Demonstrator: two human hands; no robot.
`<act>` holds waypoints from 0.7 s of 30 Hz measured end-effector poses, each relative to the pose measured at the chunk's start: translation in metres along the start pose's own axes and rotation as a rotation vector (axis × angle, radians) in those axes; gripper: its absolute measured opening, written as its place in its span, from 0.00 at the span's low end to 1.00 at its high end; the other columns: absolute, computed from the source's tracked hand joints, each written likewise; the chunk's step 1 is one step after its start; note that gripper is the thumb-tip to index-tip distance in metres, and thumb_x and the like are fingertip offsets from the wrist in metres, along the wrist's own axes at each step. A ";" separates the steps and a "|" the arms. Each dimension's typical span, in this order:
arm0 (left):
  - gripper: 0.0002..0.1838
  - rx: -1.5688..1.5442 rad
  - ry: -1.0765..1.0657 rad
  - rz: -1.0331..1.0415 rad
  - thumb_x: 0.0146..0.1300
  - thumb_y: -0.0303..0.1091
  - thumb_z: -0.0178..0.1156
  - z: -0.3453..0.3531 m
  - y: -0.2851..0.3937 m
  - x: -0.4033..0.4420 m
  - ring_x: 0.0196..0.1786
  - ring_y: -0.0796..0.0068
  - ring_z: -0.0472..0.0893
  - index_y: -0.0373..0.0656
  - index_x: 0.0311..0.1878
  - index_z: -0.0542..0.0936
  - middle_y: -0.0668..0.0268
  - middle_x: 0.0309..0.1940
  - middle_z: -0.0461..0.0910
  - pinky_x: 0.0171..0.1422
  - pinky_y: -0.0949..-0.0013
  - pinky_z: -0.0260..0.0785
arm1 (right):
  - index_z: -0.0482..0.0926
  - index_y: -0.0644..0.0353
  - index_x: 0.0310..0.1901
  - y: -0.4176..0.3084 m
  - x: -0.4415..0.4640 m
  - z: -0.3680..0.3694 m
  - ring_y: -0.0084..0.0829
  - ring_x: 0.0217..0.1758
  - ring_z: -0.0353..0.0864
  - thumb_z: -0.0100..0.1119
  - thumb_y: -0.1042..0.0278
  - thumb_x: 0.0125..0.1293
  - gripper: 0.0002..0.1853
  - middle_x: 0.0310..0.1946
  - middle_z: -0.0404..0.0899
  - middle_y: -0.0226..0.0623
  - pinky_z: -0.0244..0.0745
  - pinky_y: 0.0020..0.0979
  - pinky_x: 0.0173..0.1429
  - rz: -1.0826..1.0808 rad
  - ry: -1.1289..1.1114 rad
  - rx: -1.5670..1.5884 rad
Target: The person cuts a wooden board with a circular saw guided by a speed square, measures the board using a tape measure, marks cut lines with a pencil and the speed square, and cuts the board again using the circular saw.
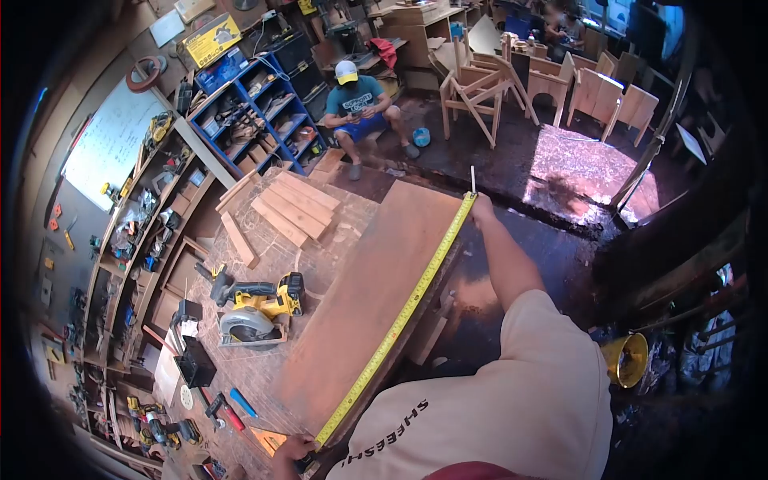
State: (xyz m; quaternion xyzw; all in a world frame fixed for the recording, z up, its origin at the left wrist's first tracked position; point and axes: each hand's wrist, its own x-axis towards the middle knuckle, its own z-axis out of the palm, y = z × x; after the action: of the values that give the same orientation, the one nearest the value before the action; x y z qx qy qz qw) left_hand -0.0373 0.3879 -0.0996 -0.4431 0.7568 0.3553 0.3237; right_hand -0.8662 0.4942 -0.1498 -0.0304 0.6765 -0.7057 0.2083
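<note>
Tape measure crosses board beside shirt reading "SHEEESH".

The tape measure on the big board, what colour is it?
The tape measure is bright yellow with dark markings, seen best in the head view.

A whiteboard with faint writing covers part of the left wall, beside long wooden shelves crammed with clutter. A blue shelf unit stands farther back. Wooden chairs crowd the dark floor, and bright light falls in a patch near a slanting post
</note>
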 end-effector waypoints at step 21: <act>0.14 -0.297 0.089 0.016 0.64 0.41 0.65 -0.004 0.014 -0.013 0.32 0.76 0.80 0.38 0.43 0.86 0.64 0.27 0.84 0.41 0.68 0.73 | 0.86 0.60 0.36 -0.018 -0.010 0.011 0.48 0.38 0.85 0.66 0.53 0.60 0.16 0.32 0.84 0.51 0.77 0.44 0.45 -0.323 0.084 -0.720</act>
State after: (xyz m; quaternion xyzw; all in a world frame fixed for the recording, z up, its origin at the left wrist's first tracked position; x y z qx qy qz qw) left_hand -0.0453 0.3958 -0.0836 -0.4951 0.7131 0.4459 0.2180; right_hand -0.8581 0.4871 -0.1292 -0.1784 0.8752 -0.4477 0.0427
